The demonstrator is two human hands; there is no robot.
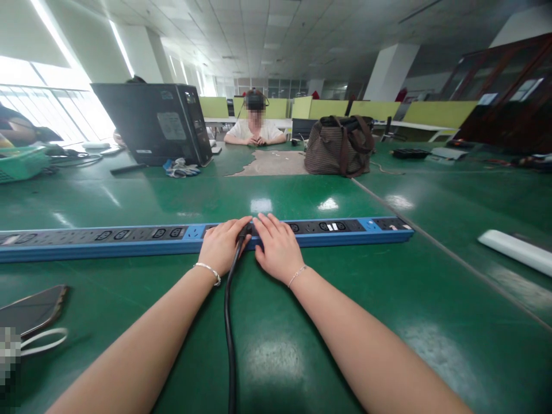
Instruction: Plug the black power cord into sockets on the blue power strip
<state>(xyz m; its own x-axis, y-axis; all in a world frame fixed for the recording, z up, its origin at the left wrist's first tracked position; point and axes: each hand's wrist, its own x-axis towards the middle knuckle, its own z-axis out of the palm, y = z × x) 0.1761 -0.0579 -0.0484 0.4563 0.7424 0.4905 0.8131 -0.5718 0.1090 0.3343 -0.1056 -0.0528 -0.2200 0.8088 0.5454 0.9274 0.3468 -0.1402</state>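
a black, round-sheathed cable (230, 345) lies nearest the camera, running up the table between two bare forearms to a black moulded plug (244, 231). the plug sits at the face of a long blue power strip (146, 248) with black socket panels, which lies across the green, glossy tabletop (284, 195). the person's left hand (221, 246) is curled over the strip, thumb and forefinger closed about the plug. the right hand (278, 248) rests just beside it, fingers stretched out flat over the strip, gripping nothing that shows.

the step in hand looks to be working the plug at a socket while the right hand steadies the strip; whether its pins are fully home cannot be told, as fingers cover the joint. the next move would seem to call for a straight push or pull, square to the sockets, with the strip held down.

farther out, a dark smartphone (34, 310) lies at the left, and a brown patterned bag (338, 146) and a black computer tower (150, 123) stand beyond the strip.
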